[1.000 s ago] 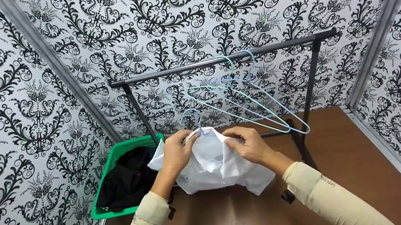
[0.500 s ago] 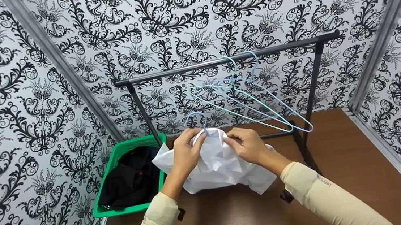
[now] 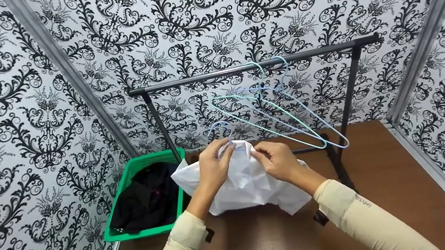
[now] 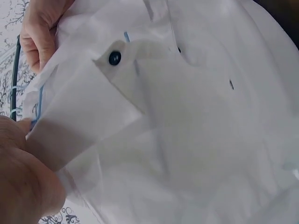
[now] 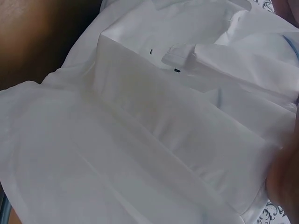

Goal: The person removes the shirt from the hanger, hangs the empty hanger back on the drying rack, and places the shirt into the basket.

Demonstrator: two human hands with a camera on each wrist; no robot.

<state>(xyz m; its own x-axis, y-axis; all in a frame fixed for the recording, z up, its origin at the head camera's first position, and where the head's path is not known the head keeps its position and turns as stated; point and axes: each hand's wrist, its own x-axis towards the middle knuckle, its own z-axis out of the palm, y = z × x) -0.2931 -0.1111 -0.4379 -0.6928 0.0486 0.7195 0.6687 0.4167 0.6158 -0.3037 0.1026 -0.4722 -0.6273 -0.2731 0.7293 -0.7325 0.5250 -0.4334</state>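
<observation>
A white collared shirt point(image 3: 248, 187) hangs on a blue wire hanger point(image 3: 219, 123), whose hook rises above the collar. At the collar's left side, right by the base of the hook, my left hand point(image 3: 214, 164) pinches the cloth between thumb and fingers. My right hand point(image 3: 278, 158) pinches the opposite side of the collar. A dark button point(image 4: 115, 58) shows near the collar point in the left wrist view. Shirt cloth fills most of the right wrist view, with my right hand point(image 5: 282, 179) at its edge. The hanger's shoulders are mostly hidden inside the shirt.
Behind the shirt stands a dark metal clothes rack point(image 3: 218, 75). A mint-green hanger point(image 3: 271, 126) and a pale blue hanger point(image 3: 321, 122) hang from its bar. To the left, a green basket point(image 3: 113, 235) holds black clothing point(image 3: 146, 200). Everything stands on a brown tabletop point(image 3: 388, 175) by patterned walls.
Both hands and the shirt have shifted slightly right in view. My left hand has come closer to my right, and the collar opening between them looks narrower.
</observation>
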